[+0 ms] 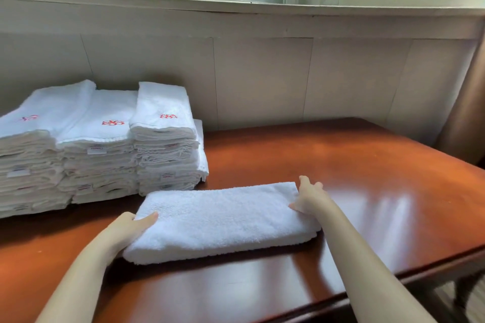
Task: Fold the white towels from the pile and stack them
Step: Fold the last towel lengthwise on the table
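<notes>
Beyond the left end of the towel (220, 220), three stacks (99, 155) of folded white towels stand side by side. The one nearest the towel is uneven, with layers jutting out, so a careless placement there could tip it.

The left hand (128, 229) grips the towel's left end, thumb on top and fingers tucked under, out of sight. The towel lies as a long layered strip on the bench (341, 165), slightly askew to its near edge.

The right hand (308, 198) rests on the towel's far right corner, fingers spread and fairly straight, gripping nothing that I can see. If the left end is lifted while the right is only pressed, the layers could slip apart and the next fold come out crooked. The glossy bench right of the towel may also let it slide.
</notes>
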`<state>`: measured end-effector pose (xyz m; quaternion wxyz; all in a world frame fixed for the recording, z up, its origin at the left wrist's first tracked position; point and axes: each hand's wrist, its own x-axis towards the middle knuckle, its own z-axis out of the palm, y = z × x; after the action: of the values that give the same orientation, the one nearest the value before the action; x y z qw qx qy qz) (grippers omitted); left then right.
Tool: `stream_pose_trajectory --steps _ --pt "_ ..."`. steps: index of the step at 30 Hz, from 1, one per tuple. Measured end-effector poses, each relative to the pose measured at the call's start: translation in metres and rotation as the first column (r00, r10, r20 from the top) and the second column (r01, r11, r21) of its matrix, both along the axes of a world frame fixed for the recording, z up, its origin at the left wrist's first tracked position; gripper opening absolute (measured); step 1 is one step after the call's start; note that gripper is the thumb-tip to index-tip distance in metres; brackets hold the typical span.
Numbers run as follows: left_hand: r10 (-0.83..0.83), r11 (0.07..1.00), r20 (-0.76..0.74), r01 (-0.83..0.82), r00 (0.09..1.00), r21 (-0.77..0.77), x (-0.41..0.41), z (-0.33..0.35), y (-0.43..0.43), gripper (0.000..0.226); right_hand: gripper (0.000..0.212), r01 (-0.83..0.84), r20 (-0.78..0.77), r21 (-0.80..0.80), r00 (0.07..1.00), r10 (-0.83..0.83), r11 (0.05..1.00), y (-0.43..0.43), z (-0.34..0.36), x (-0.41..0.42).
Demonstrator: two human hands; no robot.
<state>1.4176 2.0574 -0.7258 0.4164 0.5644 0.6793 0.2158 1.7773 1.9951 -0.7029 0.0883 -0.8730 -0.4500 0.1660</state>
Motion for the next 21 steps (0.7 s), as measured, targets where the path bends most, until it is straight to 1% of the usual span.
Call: stream_pose_trajectory --steps 1,2,3,4,5,6,7,8,9,10,11,12,13,14,15,16,17,18,19,20,21 --pt "0.021 0.999 -0.003 -0.021 1.000 0.033 0.003 0.001 -0.001 0.052 0.058 -0.041 0.141 0.038 0.989 0.036 0.998 -0.002 0.003 -0.012" --pt "0.046 0.996 0.020 -0.047 0.999 0.073 0.006 0.004 -0.003 0.055 0.054 -0.124 0.276 0.072 0.956 0.100 0.990 -0.004 0.007 -0.026" --pt "0.064 0.991 0.088 -0.073 0.994 0.108 0.010 0.010 -0.006 0.059 0.052 -0.250 0.337 0.115 0.920 0.199 0.961 -0.004 0.008 -0.041" --pt "0.065 0.986 0.190 -0.092 0.980 0.138 0.012 0.018 -0.009 0.062 0.057 -0.405 0.306 0.148 0.886 0.347 0.902 -0.004 0.007 -0.059" --pt "0.045 0.979 0.305 -0.103 0.951 0.177 0.014 0.024 -0.012 0.063 0.069 -0.553 0.195 0.180 0.831 0.522 0.813 -0.005 0.006 -0.080" --pt "0.008 0.968 0.404 -0.109 0.915 0.226 0.016 0.032 -0.015 0.060 0.083 -0.665 0.074 0.200 0.742 0.666 0.719 -0.007 0.005 -0.104" --pt "-0.033 0.954 0.474 -0.113 0.880 0.277 0.019 0.040 -0.020 0.056 0.096 -0.735 0.008 0.213 0.661 0.751 0.644 -0.011 0.004 -0.128" --pt "-0.067 0.941 0.535 -0.124 0.842 0.314 0.022 0.049 -0.026 0.049 0.105 -0.758 0.007 0.254 0.622 0.783 0.600 -0.015 0.002 -0.149" --pt "-0.098 0.933 0.594 -0.133 0.798 0.333 0.026 0.058 -0.032 0.042 0.108 -0.738 0.043 0.333 0.634 0.773 0.587 -0.018 -0.003 -0.165" --pt "-0.124 0.932 0.641 -0.132 0.758 0.337 0.028 0.065 -0.038 0.037 0.103 -0.680 0.088 0.446 0.680 0.728 0.582 -0.019 -0.006 -0.177" --pt "-0.152 0.934 0.677 -0.118 0.720 0.336 0.030 0.072 -0.044 0.032 0.090 -0.585 0.080 0.576 0.735 0.673 0.571 -0.019 -0.006 -0.185" --pt "-0.181 0.936 0.710 -0.101 0.681 0.336 0.030 0.078 -0.051 0.029 0.071 -0.459 0.009 0.693 0.777 0.629 0.557 -0.019 -0.003 -0.188" --pt "-0.213 0.935 0.739 -0.087 0.639 0.344 0.028 0.081 -0.056 0.027 0.051 -0.318 -0.108 0.763 0.796 0.596 0.563 -0.018 0.004 -0.188" --pt "-0.239 0.928 0.760 -0.089 0.604 0.362 0.027 0.084 -0.057 0.027 0.033 -0.172 -0.245 0.799 0.781 0.574 0.576 -0.017 0.013 -0.187" --pt "-0.250 0.914 0.768 -0.117 0.590 0.387 0.025 0.085 -0.060 0.027 0.021 -0.027 -0.389 0.808 0.725 0.568 0.589 -0.016 0.025 -0.185" --pt "-0.245 0.885 0.741 -0.169 0.625 0.434 0.023 0.085 -0.060 0.030 0.016 0.103 -0.524 0.788 0.631 0.572 0.607 -0.017 0.038 -0.183" --pt "-0.235 0.848 0.684 -0.198 0.691 0.491 0.024 0.086 -0.059 0.036 0.014 0.209 -0.634 0.747 0.510 0.581 0.631 -0.019 0.053 -0.180" --pt "-0.227 0.820 0.607 -0.187 0.762 0.542 0.024 0.087 -0.058 0.052 0.012 0.287 -0.711 0.701 0.355 0.608 0.652 -0.020 0.066 -0.176" --pt "-0.246 0.800 0.515 -0.129 0.821 0.587 0.023 0.087 -0.056 0.079 0.013 0.350 -0.746 0.658 0.179 0.642 0.667 -0.020 0.078 -0.171" --pt "-0.301 0.793 0.439 -0.033 0.847 0.609 0.019 0.086 -0.054 0.101 0.020 0.400 -0.743 0.620 0.024 0.668 0.675 -0.019 0.089 -0.165" --pt "-0.377 0.797 0.393 0.077 0.839 0.600 0.013 0.082 -0.053 0.105 0.029 0.442 -0.733 0.580 -0.084 0.676 0.684 -0.019 0.098 -0.158"
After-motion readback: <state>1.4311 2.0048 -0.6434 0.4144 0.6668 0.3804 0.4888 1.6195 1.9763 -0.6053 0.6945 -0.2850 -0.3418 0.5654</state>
